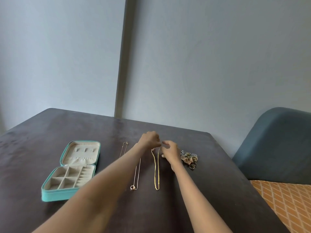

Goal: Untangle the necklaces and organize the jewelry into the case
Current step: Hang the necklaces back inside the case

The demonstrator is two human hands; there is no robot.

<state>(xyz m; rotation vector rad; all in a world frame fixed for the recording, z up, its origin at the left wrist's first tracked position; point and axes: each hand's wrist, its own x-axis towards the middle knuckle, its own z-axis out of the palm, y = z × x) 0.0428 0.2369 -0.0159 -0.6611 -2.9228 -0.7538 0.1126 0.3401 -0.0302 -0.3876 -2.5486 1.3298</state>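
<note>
While both hands pinch the gold necklace, the dark table meets grey walls

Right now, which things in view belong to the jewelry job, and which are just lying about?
Job:
gold necklace
silver necklace
thin necklace
earring and ring pile
teal case
left hand
right hand

Lying about:
blue chair
</note>
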